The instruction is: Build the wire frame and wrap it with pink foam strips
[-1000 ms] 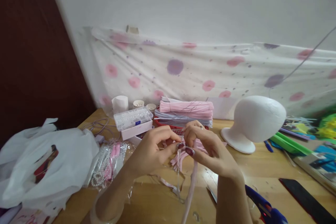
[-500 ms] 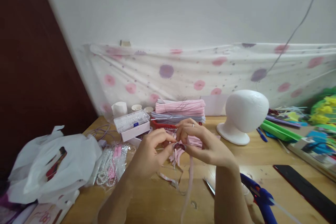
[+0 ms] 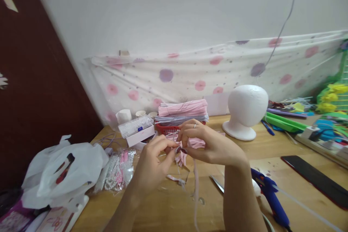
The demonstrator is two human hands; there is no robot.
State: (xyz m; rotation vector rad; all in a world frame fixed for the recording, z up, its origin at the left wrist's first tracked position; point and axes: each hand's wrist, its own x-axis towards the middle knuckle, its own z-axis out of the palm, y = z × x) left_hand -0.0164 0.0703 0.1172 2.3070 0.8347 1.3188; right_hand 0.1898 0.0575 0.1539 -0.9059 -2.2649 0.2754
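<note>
Over the middle of the table my left hand (image 3: 155,156) and my right hand (image 3: 210,144) meet, thumbs and fingers pinched. Between their fingertips is a small dark, shiny piece (image 3: 180,149), too small to make out its kind. A long pale pink ribbon (image 3: 196,192) hangs below my right hand; its top end is hidden by the fingers. Pink strips (image 3: 181,159) lie behind and below the fingertips. Under the hands is a thin printed ribbon scrap (image 3: 178,179). Scissors (image 3: 217,184) poke out beside my right forearm, their handles hidden.
Right of my forearm lies a blue glue gun (image 3: 272,195), then a black phone (image 3: 315,179). A white foam head (image 3: 247,110) stands behind. Bundled pink stems (image 3: 183,108) rest on a red basket (image 3: 165,129). Left are a bead box (image 3: 136,127), bagged pearls (image 3: 118,174) and a white plastic bag (image 3: 67,174).
The camera view has tilted and shifted slightly. Both hands stay together at the small dark piece, which has turned a little between the fingertips.
</note>
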